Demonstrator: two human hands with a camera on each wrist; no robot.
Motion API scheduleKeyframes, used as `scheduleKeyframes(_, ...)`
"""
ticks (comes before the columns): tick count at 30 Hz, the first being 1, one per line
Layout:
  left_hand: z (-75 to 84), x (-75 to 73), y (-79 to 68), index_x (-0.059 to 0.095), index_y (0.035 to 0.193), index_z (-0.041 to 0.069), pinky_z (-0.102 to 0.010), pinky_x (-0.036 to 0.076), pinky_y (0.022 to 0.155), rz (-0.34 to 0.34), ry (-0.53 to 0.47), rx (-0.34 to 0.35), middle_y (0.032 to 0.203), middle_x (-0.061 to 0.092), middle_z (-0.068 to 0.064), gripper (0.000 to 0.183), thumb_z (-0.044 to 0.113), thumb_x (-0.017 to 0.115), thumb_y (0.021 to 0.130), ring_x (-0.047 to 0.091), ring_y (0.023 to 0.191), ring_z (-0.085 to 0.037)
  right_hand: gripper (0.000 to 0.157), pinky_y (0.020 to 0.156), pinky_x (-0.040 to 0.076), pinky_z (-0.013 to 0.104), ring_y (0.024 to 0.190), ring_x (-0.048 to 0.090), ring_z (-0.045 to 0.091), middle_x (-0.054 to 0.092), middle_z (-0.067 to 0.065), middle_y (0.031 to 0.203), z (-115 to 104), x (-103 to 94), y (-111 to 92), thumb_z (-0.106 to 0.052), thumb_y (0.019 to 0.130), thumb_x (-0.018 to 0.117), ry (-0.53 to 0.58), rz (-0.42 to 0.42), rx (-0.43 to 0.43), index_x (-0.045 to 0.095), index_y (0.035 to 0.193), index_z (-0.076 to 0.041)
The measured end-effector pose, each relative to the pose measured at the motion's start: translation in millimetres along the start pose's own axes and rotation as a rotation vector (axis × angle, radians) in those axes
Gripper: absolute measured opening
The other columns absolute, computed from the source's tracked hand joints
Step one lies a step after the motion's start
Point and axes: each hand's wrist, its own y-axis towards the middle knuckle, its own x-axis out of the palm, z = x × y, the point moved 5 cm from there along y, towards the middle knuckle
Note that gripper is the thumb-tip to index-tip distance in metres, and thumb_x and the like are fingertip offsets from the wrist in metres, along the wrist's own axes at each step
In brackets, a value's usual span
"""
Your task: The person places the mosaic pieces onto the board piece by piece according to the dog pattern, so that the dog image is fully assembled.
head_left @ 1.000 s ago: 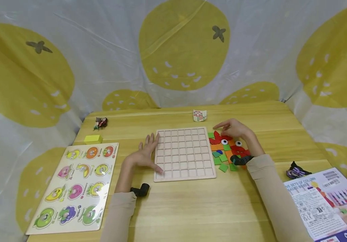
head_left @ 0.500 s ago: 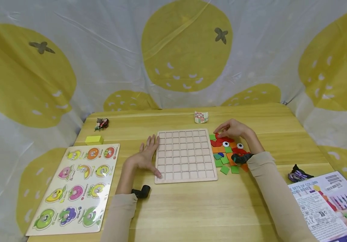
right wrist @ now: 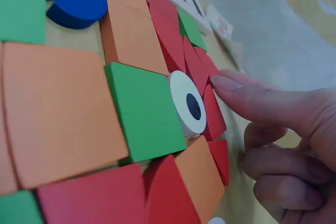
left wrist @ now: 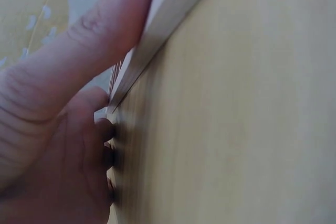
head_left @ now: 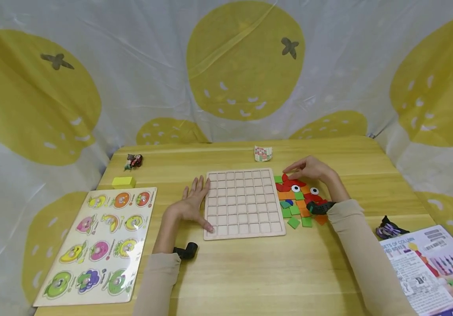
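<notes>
In the head view my left hand [head_left: 188, 206] is spread along the left side of a wooden grid board [head_left: 244, 204], its thumb on the near corner and fingertips at the edge. The left wrist view shows the thumb [left wrist: 79, 56] against the board's side. My right hand [head_left: 311, 169] is over coloured wooden pieces just right of the board. Its thumb and index finger pinch a red rounded piece [right wrist: 206, 61] at the far end of the pile; the other fingers are curled. A white eye disc [right wrist: 189, 103] and a green square [right wrist: 144, 114] lie close by.
A fruit puzzle board [head_left: 96, 245] lies at the left, with a yellow block [head_left: 123, 182] behind it. A small patterned card [head_left: 263, 153] lies beyond the grid board. A printed box [head_left: 427, 267] and a dark hair clip [head_left: 390, 228] are at the right.
My right thumb and index finger have closed in on the red piece, which has turned from its earlier pointed-up position. The left hand stays on the board; the head view has shifted slightly.
</notes>
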Motion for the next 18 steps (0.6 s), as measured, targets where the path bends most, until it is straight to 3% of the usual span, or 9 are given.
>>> scheduleKeyframes(4, -0.7, 0.2, -0.5, -0.014, 0.154, 0.011, -0.059, -0.012, 0.118, 0.004, -0.002, 0.012, 0.158, -0.026, -0.018, 0.152, 0.052, 0.09, 0.05, -0.025, 0.147, -0.035, 0.026, 0.101, 0.048, 0.044, 0.128, 0.053, 0.037, 0.069, 0.013, 0.121, -5, 0.3, 2, -0.02, 0.085, 0.073, -0.007, -0.015, -0.035, 0.075, 0.11, -0.011)
scheduleKeyframes(7, -0.8, 0.1, -0.1, -0.014, 0.154, 0.01, -0.06, -0.012, 0.118, 0.013, -0.011, 0.023, 0.158, -0.025, -0.019, 0.152, 0.052, 0.089, 0.05, -0.025, 0.147, -0.035, 0.025, 0.103, 0.046, 0.049, 0.126, 0.053, 0.038, 0.069, 0.013, 0.12, -6, -0.3, 3, -0.023, 0.084, 0.075, -0.011, -0.002, -0.03, 0.076, 0.107, -0.011)
scheduleKeyframes(9, -0.9, 0.2, 0.1, -0.014, 0.154, 0.01, -0.06, -0.012, 0.118, 0.016, -0.012, 0.024, 0.158, -0.025, -0.018, 0.152, 0.052, 0.089, 0.05, -0.025, 0.147, -0.035, 0.026, 0.093, 0.05, 0.042, 0.108, 0.06, 0.033, 0.071, 0.013, 0.117, -5, -0.6, 3, -0.026, 0.084, 0.075, -0.008, 0.007, -0.011, 0.076, 0.105, -0.011)
scheduleKeyframes(13, -1.0, 0.9, 0.4, -0.014, 0.154, 0.011, -0.058, -0.011, 0.119, 0.013, 0.0, 0.012, 0.159, -0.026, -0.017, 0.152, 0.054, 0.089, 0.05, -0.025, 0.147, -0.033, 0.027, 0.074, 0.042, 0.028, 0.086, 0.053, 0.019, 0.071, 0.012, 0.115, 2, -1.7, 2, -0.029, 0.084, 0.075, -0.017, 0.026, 0.022, 0.075, 0.106, -0.012)
scheduleKeyframes(18, -1.1, 1.2, 0.3, -0.014, 0.154, 0.011, -0.059, -0.011, 0.119, 0.018, -0.004, 0.018, 0.159, -0.025, -0.017, 0.151, 0.053, 0.089, 0.051, -0.025, 0.147, -0.034, 0.031, 0.082, 0.042, 0.026, 0.099, 0.054, 0.018, 0.07, 0.011, 0.117, 11, -7.2, -2, -0.028, 0.085, 0.074, 0.003, 0.076, 0.043, 0.073, 0.111, -0.012)
